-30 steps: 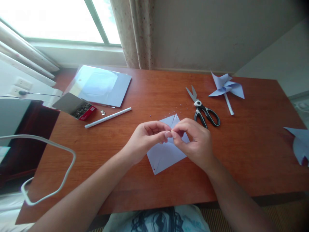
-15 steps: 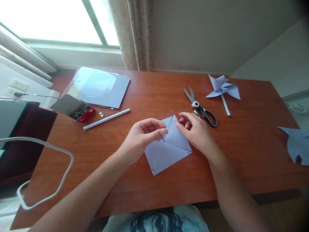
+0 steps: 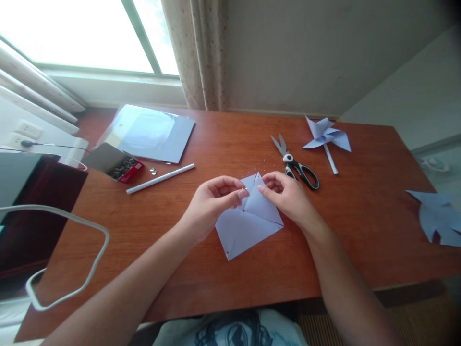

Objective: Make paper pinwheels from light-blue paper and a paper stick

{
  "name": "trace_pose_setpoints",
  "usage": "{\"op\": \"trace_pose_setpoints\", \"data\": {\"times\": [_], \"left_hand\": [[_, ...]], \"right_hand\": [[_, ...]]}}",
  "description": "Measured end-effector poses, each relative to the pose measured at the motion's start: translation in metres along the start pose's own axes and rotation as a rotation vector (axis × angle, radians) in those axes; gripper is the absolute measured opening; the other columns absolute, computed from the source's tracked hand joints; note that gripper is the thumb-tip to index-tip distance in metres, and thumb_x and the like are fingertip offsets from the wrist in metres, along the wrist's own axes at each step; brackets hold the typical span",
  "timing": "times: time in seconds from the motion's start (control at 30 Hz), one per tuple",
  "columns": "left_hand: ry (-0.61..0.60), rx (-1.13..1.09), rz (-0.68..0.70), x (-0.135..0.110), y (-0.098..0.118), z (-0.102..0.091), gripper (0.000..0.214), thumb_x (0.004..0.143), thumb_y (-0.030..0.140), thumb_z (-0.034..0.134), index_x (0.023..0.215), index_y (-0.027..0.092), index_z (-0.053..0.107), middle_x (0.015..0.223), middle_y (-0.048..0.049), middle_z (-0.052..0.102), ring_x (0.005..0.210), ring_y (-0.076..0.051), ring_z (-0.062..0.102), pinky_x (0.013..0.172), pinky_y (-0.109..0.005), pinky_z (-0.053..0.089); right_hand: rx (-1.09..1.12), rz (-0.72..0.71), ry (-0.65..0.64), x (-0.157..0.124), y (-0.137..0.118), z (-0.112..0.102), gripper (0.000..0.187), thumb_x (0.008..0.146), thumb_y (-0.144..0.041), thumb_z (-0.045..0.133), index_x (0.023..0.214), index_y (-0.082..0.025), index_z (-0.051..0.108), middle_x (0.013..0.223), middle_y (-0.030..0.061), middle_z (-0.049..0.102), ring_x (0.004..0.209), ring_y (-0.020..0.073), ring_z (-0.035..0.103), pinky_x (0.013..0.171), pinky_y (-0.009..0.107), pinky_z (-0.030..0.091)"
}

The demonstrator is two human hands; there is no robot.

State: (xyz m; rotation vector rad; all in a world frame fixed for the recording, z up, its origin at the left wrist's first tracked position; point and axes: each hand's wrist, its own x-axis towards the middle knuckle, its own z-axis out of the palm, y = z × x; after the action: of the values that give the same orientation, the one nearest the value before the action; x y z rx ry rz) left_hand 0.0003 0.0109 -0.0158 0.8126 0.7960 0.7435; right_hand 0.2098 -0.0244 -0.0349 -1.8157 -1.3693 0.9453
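A light blue paper square (image 3: 248, 223) lies on the wooden table (image 3: 223, 278), cut along its diagonals. My left hand (image 3: 212, 202) is pinched shut on a small metal pin just above the square's left part. My right hand (image 3: 288, 194) rests at the square's upper right corner, its fingers curled and its fingertips touching the paper near the top flap. Black-handled scissors (image 3: 297, 163) lie just beyond my right hand.
A finished blue paper pinwheel (image 3: 326, 137) on a white stick lies at the back right. A white paper stick (image 3: 160, 178), a red box of pins (image 3: 120, 166), loose pins and a stack of blue sheets (image 3: 151, 132) sit at the left. More blue paper (image 3: 437, 216) lies far right.
My hands have drawn apart: the right one left the pinch at the centre and went to the square's top right corner. The left one keeps the pin.
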Motion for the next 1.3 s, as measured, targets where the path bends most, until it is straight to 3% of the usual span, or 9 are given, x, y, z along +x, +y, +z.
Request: {"op": "trace_pose_setpoints", "data": {"times": [0.43, 0.73, 0.97, 1.3], "left_hand": [[0.024, 0.072, 0.040, 0.001, 0.000, 0.001, 0.022, 0.070, 0.023, 0.089, 0.083, 0.014, 0.074, 0.076, 0.0001, 0.070, 0.060, -0.005, 0.056, 0.057, -0.016, 0.044], [0.072, 0.160, 0.100, 0.002, -0.002, 0.003, 0.026, 0.066, 0.026, 0.091, 0.082, 0.014, 0.074, 0.078, -0.0009, 0.072, 0.067, -0.009, 0.062, 0.061, -0.019, 0.048], [0.064, 0.272, 0.171, 0.001, -0.003, 0.003, 0.023, 0.070, 0.027, 0.087, 0.084, 0.015, 0.074, 0.082, -0.0019, 0.074, 0.073, -0.012, 0.065, 0.068, -0.021, 0.051], [0.061, 0.409, 0.157, 0.001, 0.000, -0.001, 0.024, 0.072, 0.033, 0.085, 0.085, 0.016, 0.073, 0.082, -0.0043, 0.073, 0.073, -0.016, 0.066, 0.068, -0.025, 0.053]], "right_hand": [[0.013, -0.094, 0.054, -0.004, -0.013, -0.003, 0.011, 0.084, -0.030, 0.068, 0.085, -0.019, 0.069, 0.081, 0.0042, 0.073, 0.073, 0.0190, 0.066, 0.066, 0.029, 0.050], [0.004, -0.254, 0.066, -0.014, -0.023, 0.005, 0.009, 0.088, -0.026, 0.066, 0.086, -0.020, 0.073, 0.086, 0.0046, 0.076, 0.075, 0.0201, 0.069, 0.064, 0.030, 0.051], [0.026, -0.249, 0.046, -0.016, -0.024, 0.010, 0.007, 0.089, -0.025, 0.065, 0.086, -0.020, 0.070, 0.082, 0.0029, 0.074, 0.072, 0.0182, 0.067, 0.063, 0.028, 0.051], [-0.175, -0.389, 0.119, -0.013, -0.022, 0.009, 0.011, 0.089, -0.014, 0.061, 0.086, -0.023, 0.065, 0.085, 0.0025, 0.067, 0.073, 0.0170, 0.062, 0.065, 0.028, 0.050]]}}
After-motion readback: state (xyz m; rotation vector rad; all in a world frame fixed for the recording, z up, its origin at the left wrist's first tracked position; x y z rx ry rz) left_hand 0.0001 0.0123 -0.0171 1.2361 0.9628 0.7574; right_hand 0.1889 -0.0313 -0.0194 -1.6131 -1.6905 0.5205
